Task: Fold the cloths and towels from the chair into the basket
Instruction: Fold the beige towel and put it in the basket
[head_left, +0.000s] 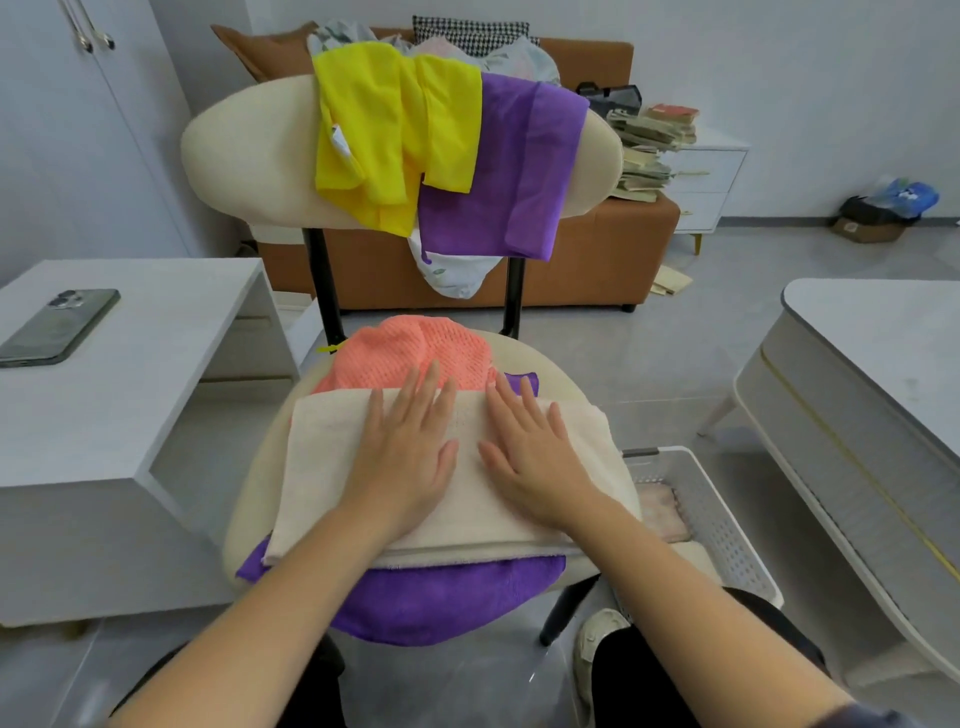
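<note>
Pale grey tiled floor (649, 353) lies under soft, even light. At upper centre a brown sofa (597, 260) stands against the white wall (779, 67), with a white drawer unit (711, 171) piled with books (644, 150) to its right. Cupboard doors (47, 156) fill the upper left. A square white table (104, 441) at left carries a phone (57, 327), and a rounded table (883, 374) sits at the right edge

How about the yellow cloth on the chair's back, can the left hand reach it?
Probably yes. The left hand lies flat on the beige towel, holding nothing, and the yellow cloth hangs uncovered over the backrest straight ahead, with nothing between them.
</note>
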